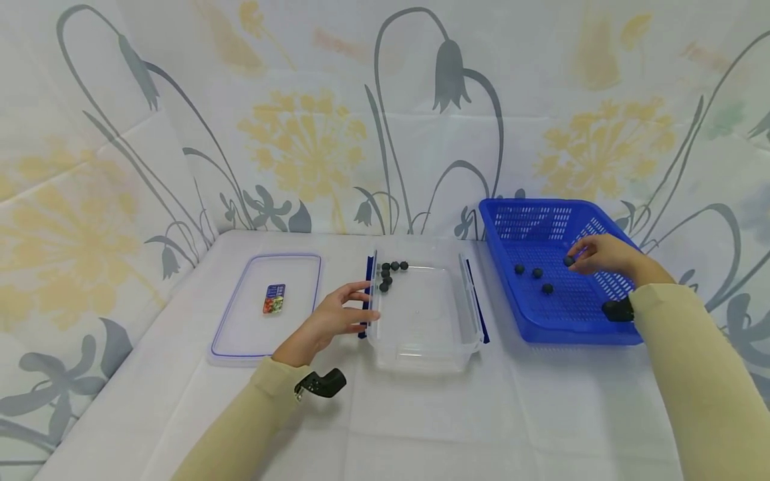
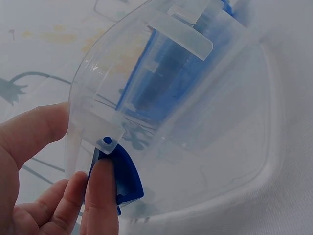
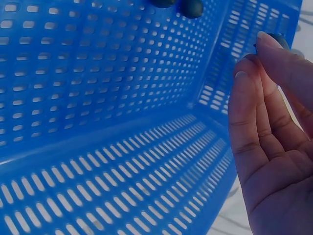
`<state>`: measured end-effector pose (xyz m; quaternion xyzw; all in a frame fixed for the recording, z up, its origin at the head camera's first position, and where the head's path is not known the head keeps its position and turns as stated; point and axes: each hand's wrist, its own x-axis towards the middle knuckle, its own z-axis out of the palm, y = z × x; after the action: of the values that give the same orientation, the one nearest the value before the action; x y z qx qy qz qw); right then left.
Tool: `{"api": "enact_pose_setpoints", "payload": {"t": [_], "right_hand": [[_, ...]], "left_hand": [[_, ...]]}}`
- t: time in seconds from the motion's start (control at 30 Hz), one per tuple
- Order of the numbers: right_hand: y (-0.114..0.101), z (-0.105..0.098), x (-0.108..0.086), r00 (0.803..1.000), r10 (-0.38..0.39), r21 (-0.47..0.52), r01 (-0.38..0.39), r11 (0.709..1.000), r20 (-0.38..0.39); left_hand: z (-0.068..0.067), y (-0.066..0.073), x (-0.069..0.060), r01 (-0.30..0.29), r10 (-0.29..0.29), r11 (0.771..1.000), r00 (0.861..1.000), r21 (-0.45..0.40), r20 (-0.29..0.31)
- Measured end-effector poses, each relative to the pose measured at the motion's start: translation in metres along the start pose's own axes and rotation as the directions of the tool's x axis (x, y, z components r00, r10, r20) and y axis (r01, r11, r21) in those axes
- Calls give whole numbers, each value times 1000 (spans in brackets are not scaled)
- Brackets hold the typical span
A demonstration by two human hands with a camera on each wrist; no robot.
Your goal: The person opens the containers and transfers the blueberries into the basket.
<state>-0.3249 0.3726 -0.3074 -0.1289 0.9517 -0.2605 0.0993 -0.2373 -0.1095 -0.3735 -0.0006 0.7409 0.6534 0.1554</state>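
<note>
My left hand [image 1: 327, 317] holds the left side of a clear plastic container [image 1: 421, 354]. In the left wrist view, its thumb touches the container's rim while other fingers rest against a blue latch [image 2: 128, 174]. Several small dark balls [image 1: 386, 274] sit in the container's far left corner. Over a blue plastic basket [image 1: 511, 314], my right hand [image 1: 607, 257] pinches one dark ball [image 1: 568, 260] between thumb and fingertips; the right wrist view shows this ball [image 3: 279, 41] partly hidden by the thumb. Below, 3 more dark balls [image 1: 537, 272] lie on the basket's floor.
A clear lid [image 1: 240, 334] with a blue-edged seal and a colourful label [image 1: 274, 299] lies flat left of the container. Another blue latch [image 1: 478, 307] hangs along the container's right side. White cloth covers the table [image 1: 421, 427], with a flowered cloth [image 1: 337, 167] behind.
</note>
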Motion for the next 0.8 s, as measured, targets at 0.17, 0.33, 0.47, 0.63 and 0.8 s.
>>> {"api": "enact_pose_setpoints", "payload": {"t": [0.17,0.33,0.47,0.63,0.8], "right_hand": [[4,0,-1,1000,1,1,-1,1000,2],[-3,0,1,1000,-15,8,15,1000,2],[-16,0,6,999,-39,-4,39,999,-2],[-35,-1,14,997,-72,-11,72,997,2],[-59,2,19,994,-108,1,108,994,14]], "left_hand": [[0,0,1,1,-1,1000,1000,1,-4],[0,-1,1,1,-1,1000,1000,-5,0],[0,-1,1,2,-2,1000,1000,-10,5],[0,0,1,4,-4,1000,1000,-9,2],[0,0,1,8,-8,1000,1000,-4,1]]}}
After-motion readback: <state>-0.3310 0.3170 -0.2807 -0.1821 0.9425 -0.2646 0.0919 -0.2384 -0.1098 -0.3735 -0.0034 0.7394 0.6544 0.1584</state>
